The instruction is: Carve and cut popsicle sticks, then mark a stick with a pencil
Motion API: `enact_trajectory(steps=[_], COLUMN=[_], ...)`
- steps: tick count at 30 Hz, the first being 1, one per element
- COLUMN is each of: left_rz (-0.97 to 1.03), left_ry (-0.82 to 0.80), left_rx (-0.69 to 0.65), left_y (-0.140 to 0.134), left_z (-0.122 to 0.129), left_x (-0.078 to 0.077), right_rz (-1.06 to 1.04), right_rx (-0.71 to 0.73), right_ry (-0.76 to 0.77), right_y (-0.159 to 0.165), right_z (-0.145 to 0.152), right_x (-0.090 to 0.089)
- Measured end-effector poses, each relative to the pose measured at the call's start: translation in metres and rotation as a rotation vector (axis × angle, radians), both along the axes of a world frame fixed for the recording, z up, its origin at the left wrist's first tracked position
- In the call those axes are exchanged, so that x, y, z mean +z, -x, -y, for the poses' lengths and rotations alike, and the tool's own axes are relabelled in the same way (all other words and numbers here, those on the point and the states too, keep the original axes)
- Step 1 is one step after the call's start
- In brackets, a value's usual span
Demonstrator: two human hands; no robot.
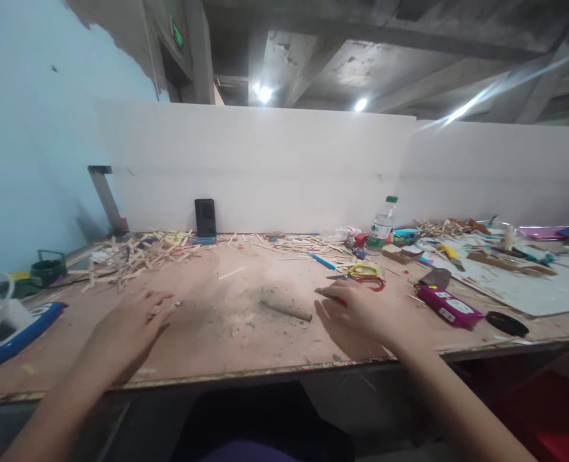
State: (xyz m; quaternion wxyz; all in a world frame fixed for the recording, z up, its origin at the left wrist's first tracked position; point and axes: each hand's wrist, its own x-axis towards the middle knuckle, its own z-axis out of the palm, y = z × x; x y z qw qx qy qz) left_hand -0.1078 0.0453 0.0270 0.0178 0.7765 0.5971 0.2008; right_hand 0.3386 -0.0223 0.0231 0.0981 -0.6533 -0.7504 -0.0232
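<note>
My left hand [137,317] rests low over the left part of the table, its fingers curled around a small pale object [177,303] that is mostly hidden. On the right, my right hand [354,303] is closed on a slim red tool [338,299]; its tip is too blurred to name. Between my hands lies a short tan stick [288,311], apart from both, with greenish crumbs scattered around it. Just beyond my right hand are scissors with red and yellow handles [368,281] and a blue pen [321,260].
Thin wooden sticks [142,256] are heaped at the back left, near an upright phone [205,218]. A water bottle [380,226] stands at the back right. Rightward lie a purple box [450,305], a black lid [507,323], a yellow cutter [451,256] and a white board [515,292].
</note>
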Motion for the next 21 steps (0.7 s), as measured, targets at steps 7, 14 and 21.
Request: enact_trajectory(steps=[7,14,21], left_rz=[0.042,-0.048,-0.248], left_ry=[0.176,0.326,0.305], left_rx=[-0.185,-0.343,-0.375], left_y=[-0.036,-0.05,-0.087], left_z=[0.021,0.036,-0.019], left_x=[0.018,0.032,0.045], right_rz=[0.123,0.136,0.1], right_rx=[0.274,0.249,0.0], right_ry=[0.069,0.077,0.024], right_y=[0.021,0.036,0.014], right_z=[-0.006,-0.062,-0.143], right_x=[0.009,0.007,0.022])
